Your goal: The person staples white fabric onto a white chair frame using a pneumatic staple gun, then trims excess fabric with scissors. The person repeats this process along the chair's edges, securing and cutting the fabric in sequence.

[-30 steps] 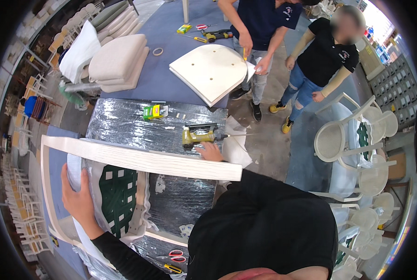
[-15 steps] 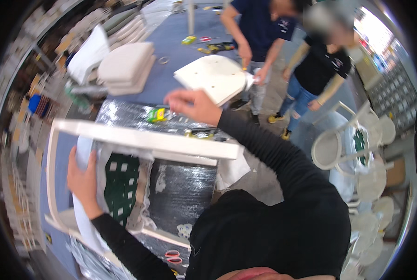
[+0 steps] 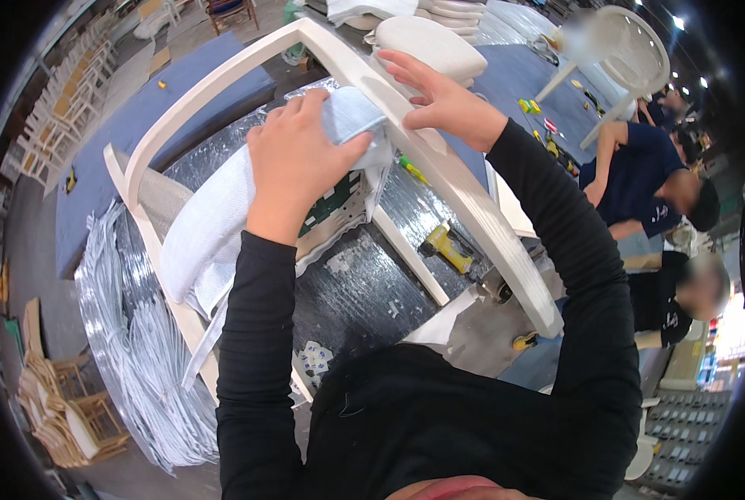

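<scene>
A cream wooden chair frame [image 3: 506,242] lies on its side before me, its curved rail arching across the far side. Pale bluish-white fabric [image 3: 214,208] covers a padded part inside it, and dark green webbing [image 3: 332,207] shows on the underside. My left hand [image 3: 293,162] rests on the fabric with its fingers spread and thumb out. Beside the frame's thick rail, my right hand [image 3: 451,104] has its fingers apart, the thumb close to the wood; whether it touches I cannot tell. Neither hand grips anything.
A yellow cordless power tool [image 3: 450,248] and a green-handled tool [image 3: 412,169] lie by the rail on a plastic-wrapped surface [image 3: 360,279]. Pale strips [image 3: 151,375] hang in a bundle at the left. Seat cushions [image 3: 431,46] are stacked beyond. Co-workers [image 3: 647,171] stand at right.
My view has turned, so the frame appears slanted and the co-workers lie farther right. My left hand has moved onto the top of the fabric. My right hand has come near the rail.
</scene>
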`<action>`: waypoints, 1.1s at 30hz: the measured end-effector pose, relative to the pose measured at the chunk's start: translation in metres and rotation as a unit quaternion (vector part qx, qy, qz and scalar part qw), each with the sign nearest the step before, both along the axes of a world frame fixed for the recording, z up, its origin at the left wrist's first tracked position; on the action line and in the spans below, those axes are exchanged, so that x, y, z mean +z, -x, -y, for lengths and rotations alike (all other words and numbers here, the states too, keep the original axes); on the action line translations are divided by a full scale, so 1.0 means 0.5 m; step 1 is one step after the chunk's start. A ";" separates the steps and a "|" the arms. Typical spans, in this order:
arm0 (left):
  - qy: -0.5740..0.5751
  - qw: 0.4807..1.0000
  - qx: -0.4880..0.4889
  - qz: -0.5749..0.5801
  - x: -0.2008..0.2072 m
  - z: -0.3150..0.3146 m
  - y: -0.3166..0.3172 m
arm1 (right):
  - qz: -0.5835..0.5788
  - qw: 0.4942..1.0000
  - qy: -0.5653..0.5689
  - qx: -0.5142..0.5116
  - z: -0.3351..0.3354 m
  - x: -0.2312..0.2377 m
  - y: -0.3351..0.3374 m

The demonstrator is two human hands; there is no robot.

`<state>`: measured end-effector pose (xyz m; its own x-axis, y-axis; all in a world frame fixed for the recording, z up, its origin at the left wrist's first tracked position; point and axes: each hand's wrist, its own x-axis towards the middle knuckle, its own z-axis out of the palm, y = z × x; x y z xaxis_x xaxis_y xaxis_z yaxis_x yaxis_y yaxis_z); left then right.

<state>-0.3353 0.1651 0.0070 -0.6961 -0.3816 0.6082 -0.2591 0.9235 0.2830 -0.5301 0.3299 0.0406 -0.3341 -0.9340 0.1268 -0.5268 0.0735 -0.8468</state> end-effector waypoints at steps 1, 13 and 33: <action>-0.014 1.000 -0.006 0.008 0.005 0.002 0.004 | 0.028 0.999 0.007 0.014 0.013 0.000 0.004; -0.032 0.996 -0.060 -0.051 -0.006 0.011 0.032 | 0.173 0.985 0.013 -0.004 0.059 -0.014 -0.019; 0.006 0.977 -0.211 -0.031 -0.027 0.045 -0.020 | 0.291 0.940 0.177 0.025 -0.020 -0.125 -0.010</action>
<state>-0.3252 0.1428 -0.0064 -0.7518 -0.0620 0.6564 0.1617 0.9479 0.2746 -0.5249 0.3398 -0.0218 -0.3996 -0.8843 0.2416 0.0389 -0.2796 -0.9593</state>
